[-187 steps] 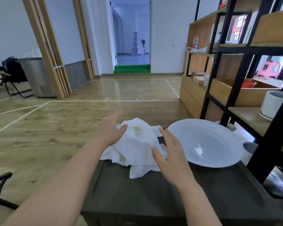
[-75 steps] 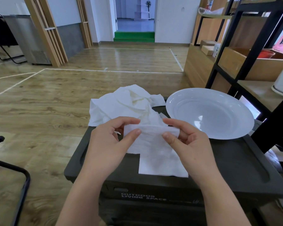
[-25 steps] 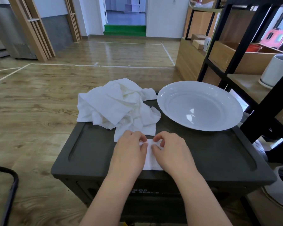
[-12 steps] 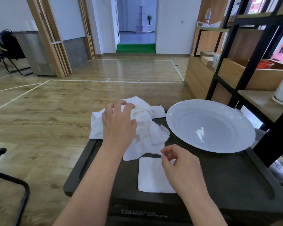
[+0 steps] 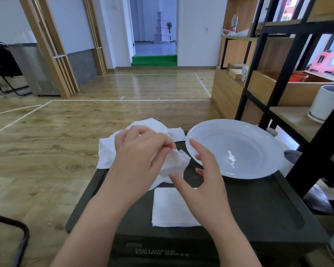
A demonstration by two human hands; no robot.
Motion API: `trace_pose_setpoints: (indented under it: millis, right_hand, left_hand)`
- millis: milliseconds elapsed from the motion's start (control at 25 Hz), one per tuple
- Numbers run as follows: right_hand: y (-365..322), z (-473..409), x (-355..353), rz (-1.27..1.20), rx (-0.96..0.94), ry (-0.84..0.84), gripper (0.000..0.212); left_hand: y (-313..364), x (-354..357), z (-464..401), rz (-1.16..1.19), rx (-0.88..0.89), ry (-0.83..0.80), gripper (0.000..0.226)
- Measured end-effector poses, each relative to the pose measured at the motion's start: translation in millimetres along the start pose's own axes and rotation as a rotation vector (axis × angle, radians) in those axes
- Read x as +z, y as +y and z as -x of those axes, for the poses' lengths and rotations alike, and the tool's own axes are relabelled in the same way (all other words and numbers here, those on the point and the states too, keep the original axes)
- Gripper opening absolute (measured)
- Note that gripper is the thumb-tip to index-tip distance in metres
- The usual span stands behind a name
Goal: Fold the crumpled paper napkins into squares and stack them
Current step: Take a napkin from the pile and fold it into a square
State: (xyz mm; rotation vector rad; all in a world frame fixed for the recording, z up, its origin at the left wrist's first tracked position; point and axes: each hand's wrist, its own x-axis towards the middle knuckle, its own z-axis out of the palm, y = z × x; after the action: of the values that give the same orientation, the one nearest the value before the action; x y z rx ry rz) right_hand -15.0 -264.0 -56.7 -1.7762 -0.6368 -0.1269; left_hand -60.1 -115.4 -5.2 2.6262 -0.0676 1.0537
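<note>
Wood-plank flooring [image 5: 66, 135] with white taped lines runs back to a doorway with a green step [image 5: 154, 60]; we note a black-framed wooden shelving unit [image 5: 274, 78] along the right side.

Black storage box [image 5: 258, 209], its flat lid serving as work surface, printed lettering on the front face.

White deep plate [image 5: 234, 148], on the lid's far right corner, nothing in it.

Heap of crumpled napkins [image 5: 107, 151], white, at the lid's far left corner, overhanging the left edge.

Folded napkin [image 5: 168, 209], white square, lying flat near the lid's front edge, about midway along it.

Crumpled napkin [image 5: 176, 162], white, lifted clear of the heap, between heap and plate.

Our left hand [image 5: 141, 160]: fingers curled, pinching the crumpled napkin by its upper edge.

Our right hand [image 5: 202, 185]: fingers spread and straight, holding nothing, hovering over the folded napkin's right part, thumb tip just beside the crumpled napkin's lower edge; we cannot tell whether they touch.
</note>
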Motion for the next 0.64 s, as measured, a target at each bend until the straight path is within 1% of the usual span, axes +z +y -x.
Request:
trace_pose_setpoints:
  millis: [40, 80, 160, 200, 240, 280, 360, 440, 520, 600, 640]
  right_hand:
    - [-1.9, 1.2, 0.0, -0.042, -0.01, -0.021, 0.05]
    - [-2.4, 2.1, -0.3, -0.095, 0.005, -0.045, 0.039]
    - [-1.7, 2.3, -2.1, -0.2, 0.07, -0.083, 0.018]
    - [-0.7, 1.3, -3.7, -0.217, 0.096, -0.075, 0.012]
    - [0.7, 0.4, -4.9, -0.219, 0.124, -0.056, 0.01]
    - [2.3, -0.7, -6.1, -0.223, 0.157, -0.039, 0.01]
    - [6.6, -2.9, -7.5, -0.227, 0.232, -0.033, 0.012]
    - [11.6, -3.5, -8.8, -0.21, 0.292, -0.048, 0.016]
    - [16.1, -4.4, -9.3, -0.117, 0.325, -0.051, 0.025]
    - [23.6, -4.0, -10.6, 0.097, 0.323, -0.025, 0.041]
    - [26.4, -3.6, -11.9, 0.211, 0.317, -0.018, 0.045]
  left_hand:
    - [8.7, 0.0, 7.1, 0.065, -0.007, -0.056, 0.015]
    - [14.3, 1.7, 14.2, 0.133, -0.05, -0.086, 0.016]
    - [17.6, 7.5, 27.5, 0.251, -0.221, -0.043, 0.013]
    - [16.4, 11.1, 34.3, 0.313, -0.336, -0.018, 0.011]
    - [13.7, 14.8, 40.5, 0.368, -0.448, -0.013, 0.015]
    - [9.8, 18.5, 46.2, 0.461, -0.557, -0.023, 0.018]
    - [1.7, 26.9, 52.8, 0.788, -0.732, -0.025, 0.008]
    - [-0.7, 30.9, 55.1, 1.05, -0.82, -0.007, 0.01]
    - [-1.9, 34.5, 55.6, 1.051, -0.854, 0.019, 0.013]
    - [-5.4, 41.8, 59.8, 0.925, -0.871, 0.037, 0.017]
    - [-8.9, 45.8, 62.2, 0.875, -0.885, 0.031, 0.017]
